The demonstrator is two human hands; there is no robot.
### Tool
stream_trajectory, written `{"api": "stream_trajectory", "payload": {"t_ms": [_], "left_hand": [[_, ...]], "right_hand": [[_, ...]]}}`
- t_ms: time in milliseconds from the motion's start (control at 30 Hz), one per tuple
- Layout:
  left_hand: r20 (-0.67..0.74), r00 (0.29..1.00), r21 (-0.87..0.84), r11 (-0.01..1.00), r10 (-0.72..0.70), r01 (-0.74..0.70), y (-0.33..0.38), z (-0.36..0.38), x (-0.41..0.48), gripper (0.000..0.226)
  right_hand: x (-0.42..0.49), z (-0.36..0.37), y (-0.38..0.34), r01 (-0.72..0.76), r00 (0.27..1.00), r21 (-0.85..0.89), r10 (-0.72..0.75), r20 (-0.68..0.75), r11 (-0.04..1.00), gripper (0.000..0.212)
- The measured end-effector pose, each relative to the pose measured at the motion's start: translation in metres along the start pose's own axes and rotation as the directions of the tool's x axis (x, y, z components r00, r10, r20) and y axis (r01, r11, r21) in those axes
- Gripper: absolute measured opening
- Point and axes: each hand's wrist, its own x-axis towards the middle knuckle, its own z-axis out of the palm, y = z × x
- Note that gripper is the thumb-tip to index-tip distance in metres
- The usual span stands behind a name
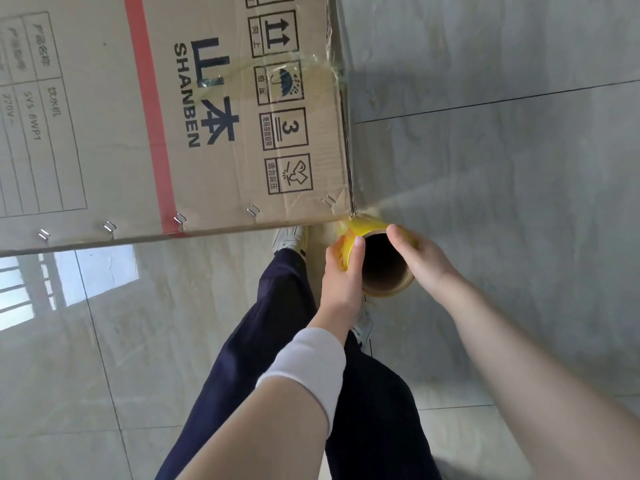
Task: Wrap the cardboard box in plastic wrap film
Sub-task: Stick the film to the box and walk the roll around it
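Gripping the yellow-tinted roll of plastic wrap film on its brown card core (370,227) from both sides, the left hand (341,271) and right hand (424,259) curl their fingers round it at the near corner of the large brown cardboard box (104,140) standing on the grey tiled floor (519,168). Keeping the film taut and the roll close to the wall while rounding the corner should lay it flat. Print reads "SHANBEN", a stacking "3", and possibly "220V".
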Motion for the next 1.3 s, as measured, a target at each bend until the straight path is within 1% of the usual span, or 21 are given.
{"api": "stream_trajectory", "payload": {"t_ms": [67, 100, 200, 333, 400, 467, 533, 600, 667, 700, 733, 767, 833, 867, 967, 1000, 1033, 1100, 1133, 1200, 1300], "left_hand": [[0.001, 1.0, 0.011, 1.0, 0.013, -0.013, 0.007, -0.001, 0.007, 0.061], [0.001, 1.0, 0.023, 1.0, 0.02, -0.02, 0.011, -0.003, 0.011, 0.064], [0.03, 0.999, 0.08, 0.996, 0.042, -0.045, 0.024, -0.015, 0.025, 0.074], [0.085, 0.993, 0.123, 0.988, 0.086, -0.096, 0.022, -0.031, 0.023, 0.063], [0.099, 0.987, 0.102, 0.986, 0.123, -0.133, 0.01, -0.039, 0.011, 0.061], [0.07, 0.988, 0.036, 0.99, 0.135, -0.138, -0.006, -0.048, 0.0, 0.059], [-0.008, 0.994, -0.034, 0.993, 0.112, -0.112, -0.019, -0.053, -0.008, 0.049], [-0.067, 0.996, -0.045, 0.997, 0.062, -0.065, -0.027, -0.055, -0.014, 0.042], [-0.058, 0.997, -0.005, 0.999, 0.052, -0.052, -0.03, -0.061, -0.015, 0.045], [-0.021, 0.998, 0.044, 0.997, 0.057, -0.056, -0.031, -0.067, -0.012, 0.049], [0.024, 0.998, 0.109, 0.992, 0.066, -0.069, -0.029, -0.074, -0.007, 0.055], [0.071, 0.995, 0.195, 0.977, 0.076, -0.088, -0.025, -0.08, -0.002, 0.059], [0.149, 0.984, 0.392, 0.908, 0.097, -0.149, -0.015, -0.091, 0.011, 0.068], [0.184, 0.977, 0.445, 0.877, 0.11, -0.183, -0.01, -0.095, 0.017, 0.069], [0.287, 0.95, 0.442, 0.863, 0.123, -0.246, -0.003, -0.1, 0.026, 0.059], [0.313, 0.94, 0.431, 0.862, 0.136, -0.268, -0.004, -0.102, 0.028, 0.06], [0.342, 0.927, 0.439, 0.845, 0.156, -0.304, -0.006, -0.103, 0.029, 0.064], [0.378, 0.903, 0.468, 0.798, 0.206, -0.378, -0.009, -0.105, 0.028, 0.067], [0.361, 0.906, 0.463, 0.8, 0.223, -0.382, -0.012, -0.106, 0.027, 0.067], [0.258, 0.937, 0.39, 0.862, 0.234, -0.323, -0.019, -0.109, 0.024, 0.07], [0.097, 0.973, 0.272, 0.934, 0.212, -0.231, -0.04, -0.119, 0.008, 0.05]], "right_hand": [[0.006, 0.0, -0.003, -0.005, 1.0, 0.074, 0.005, 0.002, 0.997, 0.109], [0.007, 0.001, -0.004, -0.008, 1.0, 0.113, 0.007, 0.008, 0.994, 0.11], [0.006, 0.009, -0.008, -0.006, 1.0, 0.146, 0.006, 0.0, 0.989, 0.097], [-0.003, 0.024, -0.007, 0.028, 0.997, 0.102, -0.021, -0.071, 0.994, 0.063], [-0.007, 0.029, -0.008, 0.042, 0.998, 0.043, -0.04, -0.041, 0.998, 0.058], [-0.009, 0.035, -0.011, 0.054, 0.998, -0.02, -0.053, 0.03, 0.998, 0.056], [-0.011, 0.045, -0.014, 0.067, 0.992, -0.1, -0.055, 0.111, 0.993, 0.067], [-0.007, 0.056, -0.014, 0.049, 0.991, -0.162, -0.027, 0.134, 0.986, 0.094], [-0.003, 0.064, -0.013, 0.029, 0.992, -0.17, -0.007, 0.128, 0.985, 0.114], [-0.004, 0.067, -0.013, 0.024, 0.993, -0.131, -0.009, 0.115, 0.991, 0.116], [-0.005, 0.069, -0.012, 0.024, 0.996, -0.064, -0.018, 0.093, 0.998, 0.11], [-0.007, 0.072, -0.01, 0.032, 0.998, 0.03, -0.033, 0.062, 0.999, 0.096], [-0.018, 0.082, -0.002, 0.039, 0.999, 0.267, -0.035, -0.018, 0.963, 0.056], [-0.023, 0.089, 0.005, 0.036, 0.998, 0.363, -0.017, -0.055, 0.931, 0.052], [-0.036, 0.121, 0.021, 0.054, 0.988, 0.589, 0.041, -0.146, 0.806, 0.081], [-0.038, 0.13, 0.024, 0.068, 0.982, 0.631, 0.06, -0.18, 0.772, 0.085], [-0.039, 0.136, 0.024, 0.085, 0.975, 0.654, 0.073, -0.211, 0.752, 0.082], [-0.04, 0.141, 0.019, 0.092, 0.962, 0.636, 0.098, -0.257, 0.766, 0.071], [-0.041, 0.143, 0.017, 0.077, 0.957, 0.591, 0.107, -0.271, 0.803, 0.073], [-0.045, 0.144, 0.015, 0.025, 0.957, 0.472, 0.116, -0.267, 0.882, 0.074], [-0.047, 0.141, 0.01, 0.019, 0.982, 0.302, 0.039, -0.183, 0.953, 0.054]]}}
